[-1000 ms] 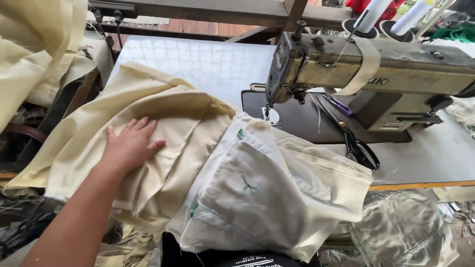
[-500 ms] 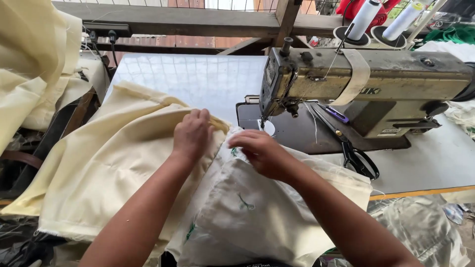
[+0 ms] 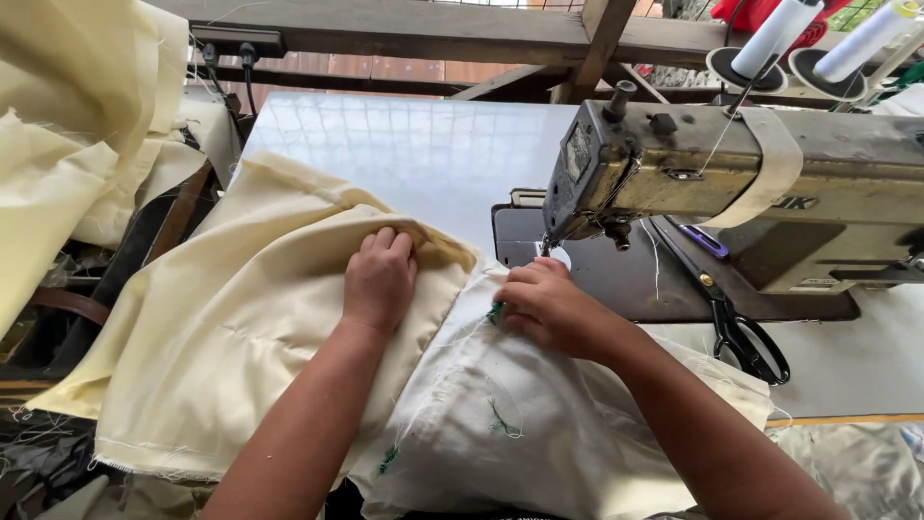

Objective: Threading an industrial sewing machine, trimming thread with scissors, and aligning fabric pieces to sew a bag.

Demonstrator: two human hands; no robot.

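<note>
Left hand flat on the cream fabric, fingers curled over its folded top edge at 12 o'clock, pressing rather than clenched. Right hand pinching the edge of the white fabric near a bit of green thread. White piece overlaps the cream one, at 3 o'clock of it. Sewing machine at 1 o'clock of the right hand, needle just beside the knuckles. Scissors on the table at 3 o'clock.

Head camera looks steeply down, close over the sewing table.
</note>
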